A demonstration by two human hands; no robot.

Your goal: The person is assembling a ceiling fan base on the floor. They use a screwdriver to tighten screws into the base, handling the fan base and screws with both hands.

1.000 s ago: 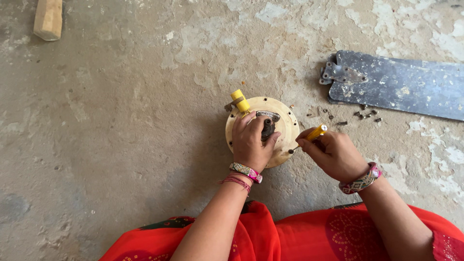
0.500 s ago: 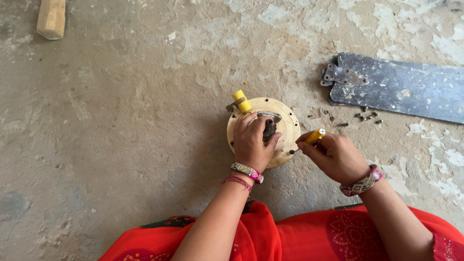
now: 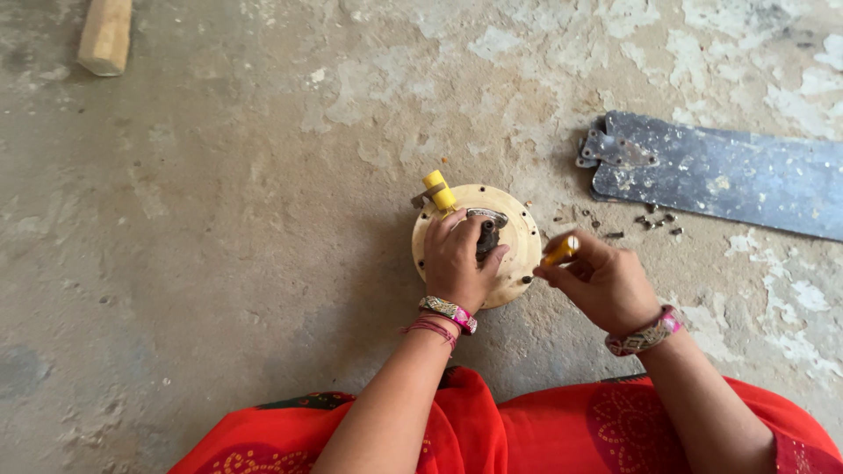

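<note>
A round cream-coloured fan motor housing [image 3: 518, 254] lies flat on the concrete floor. My left hand [image 3: 461, 259] rests on top of it, fingers around the dark centre shaft [image 3: 487, 235]. My right hand [image 3: 601, 281] grips a yellow-handled screwdriver [image 3: 559, 252], its tip at the housing's right rim. A second yellow-handled tool [image 3: 437, 191] lies against the housing's far left edge.
A dark grey fan blade [image 3: 720, 171] lies on the floor at the right, with several small screws [image 3: 654, 221] scattered beside it. A wooden block [image 3: 105, 35] sits at the far left. My red garment [image 3: 544, 430] fills the bottom edge.
My right hand has shifted slightly with the screwdriver at the rim. My left hand stays on the housing.
</note>
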